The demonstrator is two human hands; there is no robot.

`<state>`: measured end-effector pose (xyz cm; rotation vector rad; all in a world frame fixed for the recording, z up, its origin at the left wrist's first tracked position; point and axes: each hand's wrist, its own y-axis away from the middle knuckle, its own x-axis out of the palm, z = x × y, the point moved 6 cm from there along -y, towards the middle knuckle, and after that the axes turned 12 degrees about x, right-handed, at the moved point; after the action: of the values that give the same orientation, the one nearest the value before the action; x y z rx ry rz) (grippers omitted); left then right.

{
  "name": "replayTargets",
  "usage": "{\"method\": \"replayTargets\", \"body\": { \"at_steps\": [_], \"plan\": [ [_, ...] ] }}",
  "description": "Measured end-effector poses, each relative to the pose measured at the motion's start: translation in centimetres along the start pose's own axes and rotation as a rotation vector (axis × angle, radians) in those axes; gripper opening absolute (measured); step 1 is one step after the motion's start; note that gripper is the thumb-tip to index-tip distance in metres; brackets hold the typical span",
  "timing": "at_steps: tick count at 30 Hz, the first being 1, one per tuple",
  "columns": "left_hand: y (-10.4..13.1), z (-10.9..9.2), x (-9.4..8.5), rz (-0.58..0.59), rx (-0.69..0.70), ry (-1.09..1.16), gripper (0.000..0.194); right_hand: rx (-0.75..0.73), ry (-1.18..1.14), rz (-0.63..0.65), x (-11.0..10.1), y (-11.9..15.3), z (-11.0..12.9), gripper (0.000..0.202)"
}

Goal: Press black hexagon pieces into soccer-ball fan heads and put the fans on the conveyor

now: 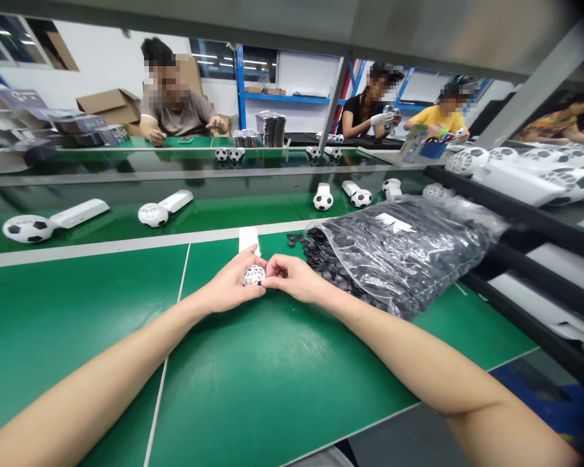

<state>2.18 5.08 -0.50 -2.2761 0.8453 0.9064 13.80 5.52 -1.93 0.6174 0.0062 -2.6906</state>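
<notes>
My left hand (231,283) is wrapped round the ball end of a white football-shaped device (254,275), whose open lattice faces up. Its white handle (248,240) points away from me, past my fingers. At the right side of the ball, my right hand (292,277) has thumb and forefinger pinched together against the lattice. Whatever is between those fingertips is hidden. Just right of my right hand, small black pieces (321,253) spill in a heap from a clear plastic bag (399,240).
Several similar football-shaped devices (28,228) lie on the green conveyor belt (253,201) beyond the pale rail. A black rack (540,272) at the right holds more of them. Across the belt several people (178,107) sit at work, near boxes and stacked packaging (271,128).
</notes>
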Motion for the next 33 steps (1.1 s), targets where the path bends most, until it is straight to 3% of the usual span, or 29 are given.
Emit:
{"method": "replayTargets", "body": {
  "at_steps": [4,9,13,17,20,25,33],
  "plan": [
    [0.2,0.1,0.0,0.027,0.055,-0.018,0.036,0.062,0.267,-0.020,-2.1,0.2,-0.1,0.010],
    [0.2,1.0,-0.1,-0.020,-0.015,-0.064,0.047,0.094,0.610,-0.066,-3.9,0.3,-0.9,0.015],
    [0.2,1.1,0.0,0.029,-0.002,-0.028,0.051,0.103,0.625,-0.037,-3.3,0.0,-1.5,0.013],
    [0.5,1.8,-0.5,-0.012,-0.074,-0.027,0.058,0.152,0.599,-0.069,-3.4,-0.2,-1.9,0.014],
    [0.6,1.9,-0.8,0.023,-0.101,-0.010,0.057,0.174,0.626,-0.071,-3.7,-0.3,-2.1,0.012],
    [0.7,1.8,-1.5,0.097,-0.163,0.007,0.050,0.145,0.758,-0.131,-4.2,-0.3,-1.9,0.018],
    [0.8,1.8,-1.5,0.051,-0.158,-0.003,0.049,0.078,0.819,-0.136,-3.8,0.0,-1.3,0.012]
  ]
}}
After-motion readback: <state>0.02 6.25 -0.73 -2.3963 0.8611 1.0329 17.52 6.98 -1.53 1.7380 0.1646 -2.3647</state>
